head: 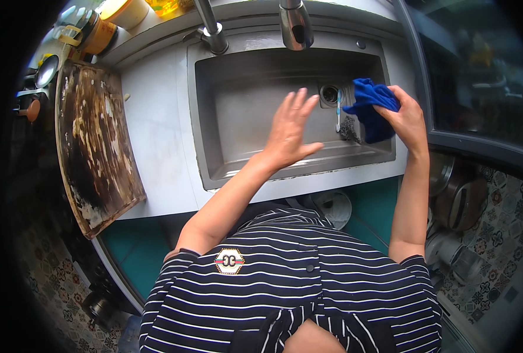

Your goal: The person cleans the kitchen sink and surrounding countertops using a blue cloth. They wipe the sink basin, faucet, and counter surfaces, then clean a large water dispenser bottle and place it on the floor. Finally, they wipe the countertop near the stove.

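Note:
A crumpled blue cloth [373, 110] hangs from my right hand [405, 115], gripped between thumb and fingers over the right end of the stainless steel sink [252, 106]. My left hand [291, 132] is above the middle of the sink, fingers spread, with nothing in it. Between the hands, a blue and white toothbrush [338, 110] lies on the sink floor beside the drain [330, 94]. Next to its head lies a dark mesh scourer [350, 130], partly covered by the cloth in this view.
Above the sink's back edge hangs a pull-out faucet head [296, 28], with a second metal tap [216, 39] to its left. A worn wooden board [98, 145] rests at the counter's left end. Jars [96, 35] stand behind it. A dark-framed glass pane [482, 75] borders the right side.

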`<action>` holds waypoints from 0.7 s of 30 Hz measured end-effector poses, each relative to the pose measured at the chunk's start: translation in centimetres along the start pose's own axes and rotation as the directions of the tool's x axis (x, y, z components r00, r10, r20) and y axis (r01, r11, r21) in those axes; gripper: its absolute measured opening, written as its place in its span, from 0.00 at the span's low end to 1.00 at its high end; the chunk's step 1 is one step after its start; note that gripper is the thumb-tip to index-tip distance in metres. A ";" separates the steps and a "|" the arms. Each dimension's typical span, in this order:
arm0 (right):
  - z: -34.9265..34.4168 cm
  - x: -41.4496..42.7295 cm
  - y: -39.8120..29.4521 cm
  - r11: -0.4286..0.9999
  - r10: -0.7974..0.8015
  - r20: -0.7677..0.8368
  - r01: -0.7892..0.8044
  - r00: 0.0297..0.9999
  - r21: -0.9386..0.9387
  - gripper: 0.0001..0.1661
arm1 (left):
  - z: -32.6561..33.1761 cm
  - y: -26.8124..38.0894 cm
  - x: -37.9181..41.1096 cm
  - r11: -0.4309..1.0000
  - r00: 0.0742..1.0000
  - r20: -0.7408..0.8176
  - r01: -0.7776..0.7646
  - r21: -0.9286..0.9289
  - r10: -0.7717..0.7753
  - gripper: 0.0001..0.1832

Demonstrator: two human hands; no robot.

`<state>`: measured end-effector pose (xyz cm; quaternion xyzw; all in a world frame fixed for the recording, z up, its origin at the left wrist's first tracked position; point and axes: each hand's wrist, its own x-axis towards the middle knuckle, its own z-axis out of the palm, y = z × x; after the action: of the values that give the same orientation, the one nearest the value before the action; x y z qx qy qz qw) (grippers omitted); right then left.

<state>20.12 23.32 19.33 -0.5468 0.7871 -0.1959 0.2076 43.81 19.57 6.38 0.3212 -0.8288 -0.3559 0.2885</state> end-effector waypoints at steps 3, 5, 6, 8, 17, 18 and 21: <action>-1.2 -1.8 -2.4 0.950 -0.096 0.108 0.058 0.990 0.307 0.21 | 3.3 1.5 2.1 0.998 1.000 0.024 -0.014 -0.064 0.016 0.53; -1.0 -2.8 -2.6 0.778 -0.101 0.058 0.043 0.993 0.627 0.22 | 4.0 1.3 2.9 0.996 0.997 0.076 0.012 -0.090 -0.005 0.53; -0.8 -3.3 -2.4 0.656 -0.072 0.011 0.039 0.997 0.753 0.23 | 4.3 0.9 3.4 0.994 0.992 0.124 0.023 -0.103 -0.010 0.53; -0.4 -3.9 -0.1 0.352 -0.025 -0.055 0.060 0.998 0.934 0.26 | 4.6 0.2 3.7 0.784 0.961 0.215 0.267 -0.560 -0.174 0.45; 2.3 -3.3 5.0 0.490 0.380 -0.283 0.068 0.881 0.869 0.18 | -3.5 -4.7 3.8 0.975 0.931 0.291 0.220 0.032 -0.219 0.16; 3.2 -2.4 6.5 0.644 0.392 -0.293 -0.033 0.872 0.764 0.18 | -4.2 -5.3 4.2 0.939 0.967 0.198 0.087 0.332 -0.160 0.12; 3.5 -2.1 5.9 0.694 0.423 -0.503 0.087 0.754 0.714 0.20 | -6.3 -6.0 4.4 0.928 0.948 0.074 0.319 -0.194 -0.310 0.12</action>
<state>18.04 26.91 13.44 -0.2466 0.7235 -0.6297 0.1386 47.41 10.53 6.48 0.4113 -0.7316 -0.4869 0.2418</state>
